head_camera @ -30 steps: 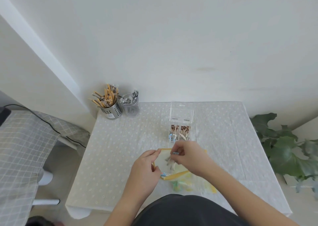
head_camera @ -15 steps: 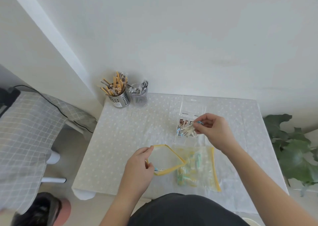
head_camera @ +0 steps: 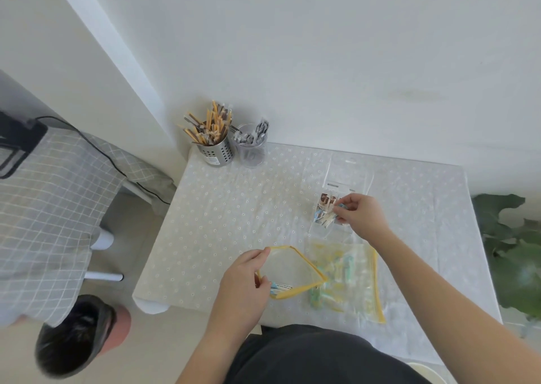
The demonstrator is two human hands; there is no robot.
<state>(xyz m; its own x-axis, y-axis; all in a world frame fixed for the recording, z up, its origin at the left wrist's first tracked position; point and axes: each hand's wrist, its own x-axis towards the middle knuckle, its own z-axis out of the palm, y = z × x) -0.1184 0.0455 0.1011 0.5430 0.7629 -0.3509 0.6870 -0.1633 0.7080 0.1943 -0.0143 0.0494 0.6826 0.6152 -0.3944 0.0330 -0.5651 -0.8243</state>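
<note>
Right hand point(head_camera: 361, 217) is over the clear box point(head_camera: 351, 176) mid-table, thumb + fingertips pinched on a small bundle of wrapped sachets point(head_camera: 325, 217). Can't tell if they're touching the ones already in the box. Left hand point(head_camera: 243, 278) pinches the yellow zip edge of the plastic bag point(head_camera: 360, 281), which lies flat near the front of the table point(head_camera: 228, 208), and props its mouth open. Imo the sachets are v. light, thin, crinkly + a bit slick, so they'd prob fan out or slip if held by one end. Better to pinch across the middle. The bag's floppy w/ no stiffness, so grab the zip strip, not the film.
</note>
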